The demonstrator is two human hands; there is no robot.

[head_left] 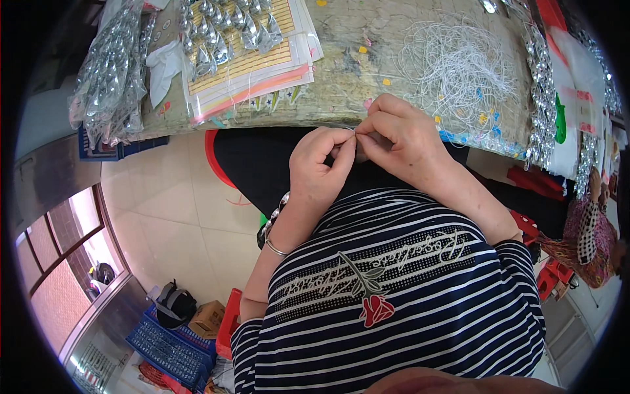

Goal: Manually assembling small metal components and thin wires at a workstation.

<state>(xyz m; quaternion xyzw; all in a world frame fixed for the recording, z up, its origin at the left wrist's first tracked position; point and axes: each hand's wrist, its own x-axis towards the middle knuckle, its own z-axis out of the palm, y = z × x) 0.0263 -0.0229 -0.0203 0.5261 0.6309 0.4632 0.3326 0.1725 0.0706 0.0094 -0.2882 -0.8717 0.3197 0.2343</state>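
My left hand and my right hand meet at the table's near edge, thumbs and forefingers pinched closed. A thin white string shows faintly between their tips; most of it is hidden by the fingers. Beside my left wrist hangs a shiny silver strand, its upper end out of sight behind the hand. Past my right hand, a loose tangle of white strings lies on the worn table.
Silver twisted ornaments lie on stacked printed sheets, with a plastic-wrapped bundle further left. More silver strands hang over the right edge. Blue crates and a cardboard box stand lower left. Another person is at far right.
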